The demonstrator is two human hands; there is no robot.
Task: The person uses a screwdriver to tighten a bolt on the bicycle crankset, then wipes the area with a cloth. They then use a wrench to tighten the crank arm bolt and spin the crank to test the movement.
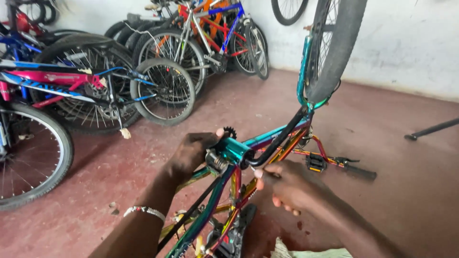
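Observation:
An upside-down bicycle frame (267, 138) in shiny teal, red and gold stands before me, its front wheel (334, 43) up at the top right. My left hand (193, 150) wraps around the left side of the teal bottom bracket shell (233, 150), next to a small black sprocket (230, 131). My right hand (287, 184) rests closed against the frame tubes just right of the shell; whether it holds a small tool I cannot tell. A black pedal (315, 163) and handlebar grip (361, 172) lie on the floor beyond.
Several bicycles (95, 81) lean along the left and back wall. A wheel (288, 9) hangs on the white wall. A dark bar (432, 129) lies on the red floor at right. A pale cloth (311, 252) sits at the bottom edge.

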